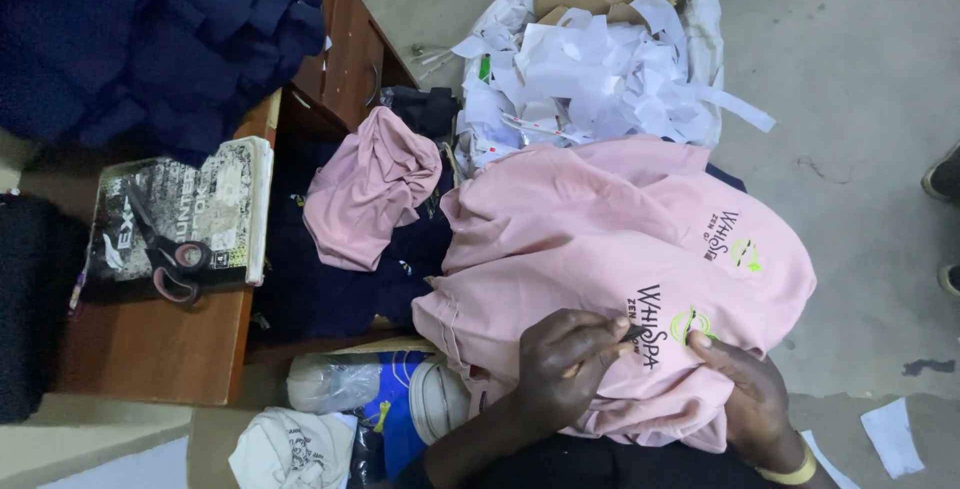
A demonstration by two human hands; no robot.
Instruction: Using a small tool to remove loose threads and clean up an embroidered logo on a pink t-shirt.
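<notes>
A pile of pink garments (pixel 600 239) with dark printed lettering and a green emblem lies on my lap. My left hand (pixel 563 364) rests on the top garment, its fingers pinched on a small dark tool (pixel 632 331) at the printed lettering. My right hand (pixel 745 389) lies flat on the same pink cloth just right of the print, holding it down. A yellow band sits on my right wrist (pixel 790 471).
Scissors (pixel 160 249) and a tape roll lie on a notebook (pixel 225 204) on the wooden desk (pixel 150 349). Dark blue garments (pixel 140 29) heap at top left. A pink garment (pixel 365 189) hangs from an open drawer. A white sack of paper scraps (pixel 590 59) stands behind.
</notes>
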